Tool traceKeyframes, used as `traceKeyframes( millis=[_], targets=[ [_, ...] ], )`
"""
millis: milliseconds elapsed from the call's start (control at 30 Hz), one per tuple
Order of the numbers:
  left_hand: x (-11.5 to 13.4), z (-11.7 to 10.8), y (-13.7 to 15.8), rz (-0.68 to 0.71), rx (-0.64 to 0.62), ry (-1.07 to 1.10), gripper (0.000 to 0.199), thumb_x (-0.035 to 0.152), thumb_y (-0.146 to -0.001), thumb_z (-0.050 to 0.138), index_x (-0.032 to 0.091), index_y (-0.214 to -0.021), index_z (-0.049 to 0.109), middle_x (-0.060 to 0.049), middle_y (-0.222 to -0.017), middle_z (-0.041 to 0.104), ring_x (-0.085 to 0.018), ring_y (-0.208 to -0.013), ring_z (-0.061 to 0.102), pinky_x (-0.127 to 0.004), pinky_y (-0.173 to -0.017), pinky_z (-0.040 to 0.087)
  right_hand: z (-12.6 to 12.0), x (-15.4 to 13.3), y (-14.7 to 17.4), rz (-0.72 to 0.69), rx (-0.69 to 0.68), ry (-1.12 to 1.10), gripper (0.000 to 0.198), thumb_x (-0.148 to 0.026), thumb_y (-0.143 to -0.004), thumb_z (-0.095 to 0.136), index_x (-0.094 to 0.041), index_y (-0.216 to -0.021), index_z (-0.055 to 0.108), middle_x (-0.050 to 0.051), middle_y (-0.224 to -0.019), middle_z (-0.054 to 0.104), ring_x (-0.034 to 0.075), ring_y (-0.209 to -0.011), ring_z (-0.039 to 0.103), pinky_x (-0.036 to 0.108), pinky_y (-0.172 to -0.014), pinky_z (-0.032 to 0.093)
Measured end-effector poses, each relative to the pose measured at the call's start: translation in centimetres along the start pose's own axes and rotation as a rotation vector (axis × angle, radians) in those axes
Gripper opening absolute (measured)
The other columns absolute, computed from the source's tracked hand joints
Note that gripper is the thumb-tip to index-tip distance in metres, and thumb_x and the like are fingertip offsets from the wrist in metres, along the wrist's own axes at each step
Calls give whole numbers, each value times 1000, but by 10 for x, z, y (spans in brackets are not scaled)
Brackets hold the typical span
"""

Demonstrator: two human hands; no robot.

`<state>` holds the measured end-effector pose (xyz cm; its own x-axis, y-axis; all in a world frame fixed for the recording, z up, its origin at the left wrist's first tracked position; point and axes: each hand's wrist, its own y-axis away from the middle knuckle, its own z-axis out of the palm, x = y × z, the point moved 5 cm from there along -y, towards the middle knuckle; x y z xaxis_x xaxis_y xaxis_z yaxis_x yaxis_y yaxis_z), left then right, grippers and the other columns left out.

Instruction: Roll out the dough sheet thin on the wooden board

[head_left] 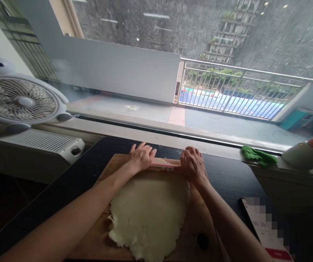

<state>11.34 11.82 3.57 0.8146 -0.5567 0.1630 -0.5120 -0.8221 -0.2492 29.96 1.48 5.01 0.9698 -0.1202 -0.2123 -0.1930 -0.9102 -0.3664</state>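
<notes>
A large, thin sheet of pale dough (149, 211) with ragged edges lies on a wooden board (200, 207). Across its far end runs a rolling pin (162, 167), with a printed label showing between my hands. My left hand (142, 156) is closed over the pin's left part, its fingers pointing forward. Round the right end curl the fingers of my right hand (193, 162). Both palms face down, and the hands hide the two ends of the pin. A little dough shows beyond the pin.
The board rests on a dark table (227, 182). At the right lies a phone (260, 223) showing a timer. A green cloth (258, 155) and a pale rounded container (300, 156) sit on the windowsill. A white fan (24, 102) stands at the left, above a white slatted unit (42, 143).
</notes>
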Motion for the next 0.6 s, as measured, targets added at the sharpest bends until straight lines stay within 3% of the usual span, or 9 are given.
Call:
traceKeyframes(
  millis=[67,133,233,300,367,500,600],
  targets=[
    [2,-4,-22,-37,13,-22,44,39,-91,28,21,-86,68,-7,-109,67,-26,-123,43,-48,-103,26,3,7,-25,35,-4,0,38,-33,-94,27,-18,-103,60,11,-113,53,23,-102,46,37,-87,36],
    [6,-9,-20,-8,69,-36,44,35,-92,26,21,-84,68,-7,-105,68,-25,-122,46,-45,-103,27,3,9,-24,33,-9,0,38,-36,-93,28,-18,-106,59,10,-116,52,23,-103,46,37,-86,38],
    [12,-13,27,149,132,-13,41,34,-93,26,23,-100,65,-4,-112,66,-22,-123,45,-43,-107,23,1,-1,19,-70,-25,-8,36,-41,-92,33,-22,-110,57,7,-126,47,23,-117,39,37,-95,33],
    [14,-13,61,263,130,-20,40,37,-91,32,22,-118,57,-4,-127,56,-22,-128,39,-43,-110,19,-2,-10,48,-166,-33,-12,36,-45,-91,37,-24,-113,56,5,-130,45,23,-125,30,38,-102,25],
    [14,-12,71,327,105,-44,45,41,-90,36,22,-127,50,-5,-137,46,-22,-133,31,-43,-111,16,-2,-12,52,-176,-52,-4,38,-46,-91,36,-23,-112,57,5,-132,44,24,-128,26,39,-105,20],
    [6,-4,10,220,-8,-97,42,41,-91,29,24,-116,59,-4,-131,53,-23,-132,32,-49,-108,19,11,3,-6,15,-178,9,41,-43,-93,29,-20,-104,61,9,-123,50,25,-121,35,39,-97,30],
    [0,1,-29,103,-119,-101,41,36,-92,25,26,-100,65,-2,-121,61,-23,-126,39,-50,-103,27,12,8,-37,70,-178,18,42,-38,-93,27,-16,-108,59,12,-119,51,24,-113,42,39,-92,34]
  ],
)
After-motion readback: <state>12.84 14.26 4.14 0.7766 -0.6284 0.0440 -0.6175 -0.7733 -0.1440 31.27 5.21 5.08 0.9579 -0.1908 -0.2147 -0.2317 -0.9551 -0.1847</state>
